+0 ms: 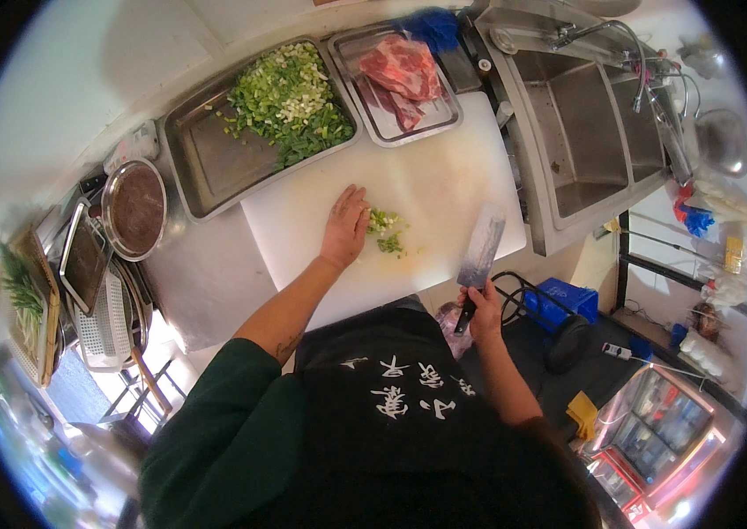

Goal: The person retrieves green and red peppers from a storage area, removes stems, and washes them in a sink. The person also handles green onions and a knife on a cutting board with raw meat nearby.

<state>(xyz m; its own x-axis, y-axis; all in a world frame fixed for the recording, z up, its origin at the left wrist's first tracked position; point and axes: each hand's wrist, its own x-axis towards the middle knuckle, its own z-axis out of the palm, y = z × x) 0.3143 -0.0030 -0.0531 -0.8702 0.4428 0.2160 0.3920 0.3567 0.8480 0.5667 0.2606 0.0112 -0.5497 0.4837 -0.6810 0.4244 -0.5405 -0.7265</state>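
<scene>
Small heap of chopped greens (382, 219) on white cutting board (303, 234), just beside left hand (351, 219): grip loose, fingers extended, nothing held, perhaps fencing bits in. Right hand (481, 310) grip wrapped round handle of cleaver (482, 249), blade pointing away from body, apparently for safety. Steel tray (215, 176) with more greens along board's far edge, likely for easy reach.
</scene>
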